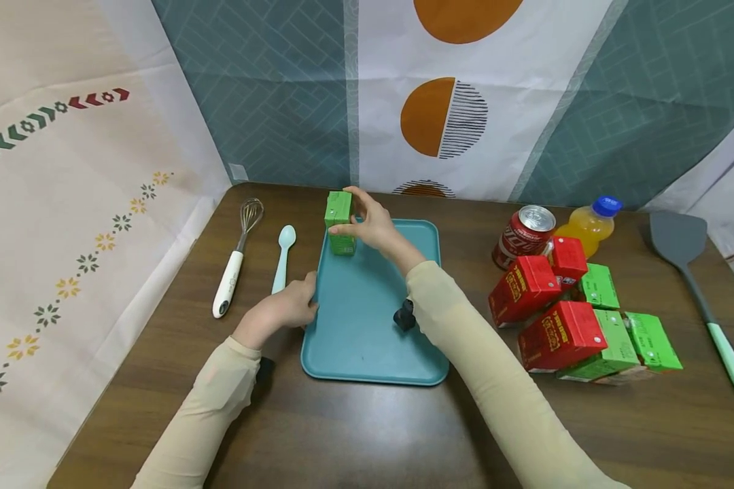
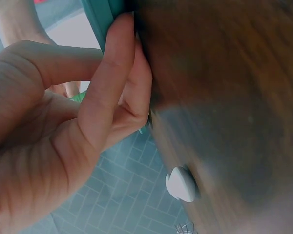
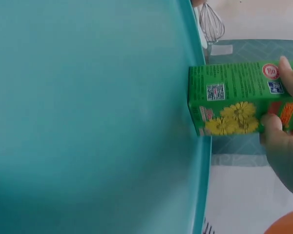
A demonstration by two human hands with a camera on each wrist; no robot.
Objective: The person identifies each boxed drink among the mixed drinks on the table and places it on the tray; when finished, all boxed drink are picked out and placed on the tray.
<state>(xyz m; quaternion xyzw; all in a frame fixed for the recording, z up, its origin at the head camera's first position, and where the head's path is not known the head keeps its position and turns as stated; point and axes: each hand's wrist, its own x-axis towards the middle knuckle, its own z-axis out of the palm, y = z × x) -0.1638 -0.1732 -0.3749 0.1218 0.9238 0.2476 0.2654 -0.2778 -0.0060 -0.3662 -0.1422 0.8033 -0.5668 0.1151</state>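
A green drink carton (image 1: 342,238) with yellow flowers on its side stands upright at the far left corner of a blue-green tray (image 1: 367,305). My right hand (image 1: 373,223) holds that carton (image 3: 229,97) near its top, thumb and fingers on opposite sides. At the tray's left edge my left hand (image 1: 290,303) grips the rim, its fingers bent against the outside, as the left wrist view shows at close range. How far the fingertips reach under the rim is hidden.
Left of the tray lie a pale spoon (image 1: 285,248) and a whisk (image 1: 235,261). On the right stand a cola can (image 1: 520,238), a juice bottle (image 1: 587,224), several red cartons (image 1: 563,336) and green cartons (image 1: 651,339). A spatula (image 1: 688,265) lies at the far right.
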